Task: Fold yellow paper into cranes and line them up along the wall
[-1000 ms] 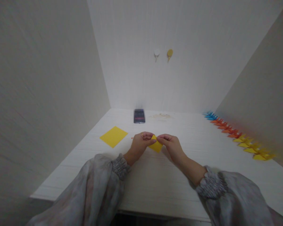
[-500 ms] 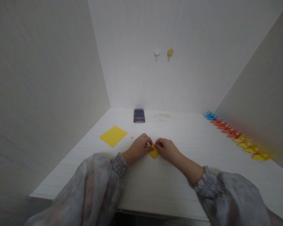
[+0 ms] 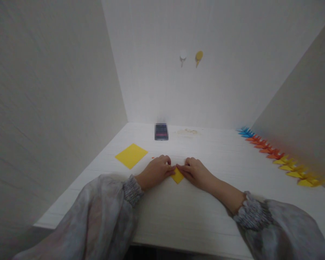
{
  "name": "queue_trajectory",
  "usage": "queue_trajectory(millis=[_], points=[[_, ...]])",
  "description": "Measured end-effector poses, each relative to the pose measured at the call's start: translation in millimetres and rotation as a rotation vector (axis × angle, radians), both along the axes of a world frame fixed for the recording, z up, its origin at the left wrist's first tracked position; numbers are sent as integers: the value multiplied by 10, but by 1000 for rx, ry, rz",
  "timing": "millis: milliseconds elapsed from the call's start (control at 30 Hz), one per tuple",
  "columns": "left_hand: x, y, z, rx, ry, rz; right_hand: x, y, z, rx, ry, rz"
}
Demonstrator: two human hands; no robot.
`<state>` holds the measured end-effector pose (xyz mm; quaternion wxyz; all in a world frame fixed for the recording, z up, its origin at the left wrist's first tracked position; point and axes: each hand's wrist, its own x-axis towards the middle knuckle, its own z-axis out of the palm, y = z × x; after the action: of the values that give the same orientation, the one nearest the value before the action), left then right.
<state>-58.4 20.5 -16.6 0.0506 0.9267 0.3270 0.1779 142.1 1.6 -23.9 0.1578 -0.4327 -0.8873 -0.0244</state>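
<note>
Fingers (image 3: 182, 168) on small yellow paper (image 3: 177, 177)

Left hand (image 3: 156, 171) and right hand (image 3: 196, 174), fingers curled, touch its upper edges on the white worktop (image 3: 178, 216); whether they pinch, I cannot tell. Leftward lies a yellow sheet (image 3: 131, 156); rightward, bright folded-paper figures (image 3: 275, 155). Pale walls (image 3: 151, 79) close three sides.

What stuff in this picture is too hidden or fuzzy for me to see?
Head view: the small yellow paper's upper sides, covered by the left hand and right hand.
Head view: the dark device's face, blurred into blocks.
Head view: the orange speck, too small to identify.
Head view: the folded paper figures, hazy and overlapping, so counting is unsure.
Head view: the right sleeve, cut off by the bottom edge.
</note>
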Motion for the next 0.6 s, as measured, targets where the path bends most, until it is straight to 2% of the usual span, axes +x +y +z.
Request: queue_trajectory(millis=[267,600], points=[[-47,-9,18,28,54,6,14,-20,7,12,-54,-20],[-144,-15,56,167,170,-105,50,5,-24,7,-68,-35]])
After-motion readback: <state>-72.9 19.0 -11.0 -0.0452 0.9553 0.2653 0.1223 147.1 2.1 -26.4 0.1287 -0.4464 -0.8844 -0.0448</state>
